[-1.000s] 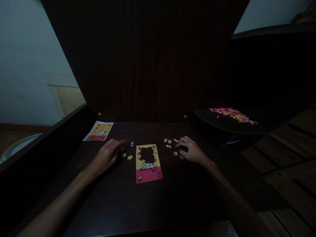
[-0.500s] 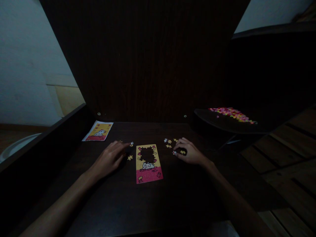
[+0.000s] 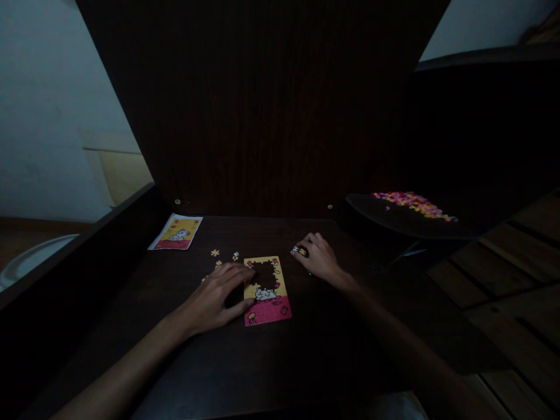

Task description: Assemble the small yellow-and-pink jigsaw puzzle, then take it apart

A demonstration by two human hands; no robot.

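Our left hand (image 3: pixel 215 298) was spread, unclenched, fingertips over the left edge of the jigsaw puzzle (image 3: pixel 272 309); a sideways drag might have pulled its joins apart. Whether our right hand (image 3: pixel 321 257) gripped the white jigsaw piece (image 3: pixel 296 249) at its fingertips, we couldn't tell.
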